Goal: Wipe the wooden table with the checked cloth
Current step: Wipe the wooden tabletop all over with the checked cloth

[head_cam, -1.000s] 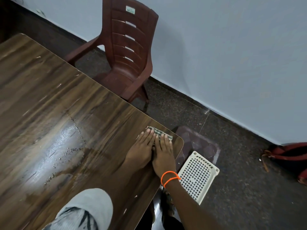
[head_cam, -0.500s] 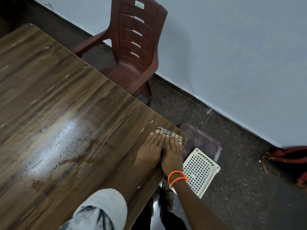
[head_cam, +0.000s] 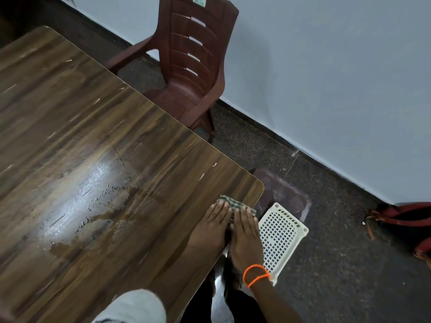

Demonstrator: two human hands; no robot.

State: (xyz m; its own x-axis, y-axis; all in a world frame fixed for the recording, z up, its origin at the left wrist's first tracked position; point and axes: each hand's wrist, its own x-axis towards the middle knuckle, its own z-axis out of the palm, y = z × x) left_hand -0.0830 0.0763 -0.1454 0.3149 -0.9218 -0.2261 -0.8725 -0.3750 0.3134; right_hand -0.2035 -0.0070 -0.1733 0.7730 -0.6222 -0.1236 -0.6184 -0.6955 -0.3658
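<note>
Pressing flat with straight fingers, the left hand (head_cam: 213,226) and the right hand (head_cam: 245,231) lie side by side, touching, on the checked cloth (head_cam: 235,205), neither curled round it — only the cloth's far rim shows beyond the fingertips. The cloth sits at the near right corner of the wooden table (head_cam: 98,127), just inside the right edge, with the right hand's heel overhanging that edge above a white perforated basket (head_cam: 281,238) on the floor. The step in hand looks like a wiping stroke at its turning point near the corner. A wet, glossy patch (head_cam: 93,197) with beaded drops spreads well apart from the cloth toward the table's middle, so the next move probably calls for pushing the cloth back across the surface into that patch, keeping both palms pressed down so the cloth does not bunch or slip off the edge. Against the frame a second ago, the hands and cloth have drawn back from the far rim of the corner toward the near edge, the hands pressed as before. A brown plastic chair (head_cam: 193,66) stands beyond the table's right edge.
</note>
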